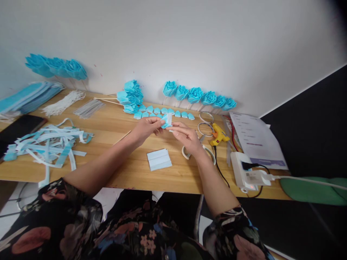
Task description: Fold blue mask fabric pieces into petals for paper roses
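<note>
Between my two hands is a small folded piece of blue and white mask fabric [168, 120]. My left hand [148, 130] pinches its left side between thumb and fingers. My right hand [187, 136] has its fingertips on the lower right edge. Just beyond lie two rows of small blue folded petals [156, 110], partly hidden by my left hand. A stack of pale cut fabric rectangles [159, 159] lies nearer to me. Scissors [210, 155] with white handles rest partly beneath my right hand.
Blue fabric flowers [195, 95] on sticks lean along the wall, with more flowers [131, 95] piled left. Cut strips [54, 144], a phone [27, 128] and masks [35, 95] lie left. A yellow glue gun [219, 134], paper sheet [255, 137] and power strip [241, 169] are right.
</note>
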`<state>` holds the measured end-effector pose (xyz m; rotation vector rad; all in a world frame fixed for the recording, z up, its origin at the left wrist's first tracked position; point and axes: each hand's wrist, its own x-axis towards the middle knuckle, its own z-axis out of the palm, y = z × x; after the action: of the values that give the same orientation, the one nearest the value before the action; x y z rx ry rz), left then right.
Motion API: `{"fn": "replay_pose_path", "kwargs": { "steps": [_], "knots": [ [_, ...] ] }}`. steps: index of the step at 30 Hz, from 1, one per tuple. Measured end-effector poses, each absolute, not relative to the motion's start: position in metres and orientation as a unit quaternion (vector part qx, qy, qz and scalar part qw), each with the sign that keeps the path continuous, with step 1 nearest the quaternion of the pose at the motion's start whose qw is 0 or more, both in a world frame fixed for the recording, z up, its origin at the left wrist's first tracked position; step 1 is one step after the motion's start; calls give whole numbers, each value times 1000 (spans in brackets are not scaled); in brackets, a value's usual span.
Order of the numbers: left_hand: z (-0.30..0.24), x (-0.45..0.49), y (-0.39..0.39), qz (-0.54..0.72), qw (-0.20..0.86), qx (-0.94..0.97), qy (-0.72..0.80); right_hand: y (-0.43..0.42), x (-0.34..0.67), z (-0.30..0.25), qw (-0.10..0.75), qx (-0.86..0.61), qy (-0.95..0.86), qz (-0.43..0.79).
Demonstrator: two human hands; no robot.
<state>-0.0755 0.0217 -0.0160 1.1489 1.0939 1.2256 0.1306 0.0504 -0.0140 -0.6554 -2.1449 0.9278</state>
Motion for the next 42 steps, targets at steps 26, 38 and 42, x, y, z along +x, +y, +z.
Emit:
{"fn": "replay_pose_path", "kwargs": {
  "steps": [26, 38, 42],
  "knots": [
    [-16, -81, 23, 448, 499, 564, 483, 52, 130, -16, 340, -231, -853, 320],
    [-14, -78, 24, 428, 488, 558, 516, 54, 133, -14, 369, -258, -801, 394],
    [-14, -76, 22, 419, 513, 553, 506, 60, 135, -22, 412, -287, -729, 466]
  ]
}}
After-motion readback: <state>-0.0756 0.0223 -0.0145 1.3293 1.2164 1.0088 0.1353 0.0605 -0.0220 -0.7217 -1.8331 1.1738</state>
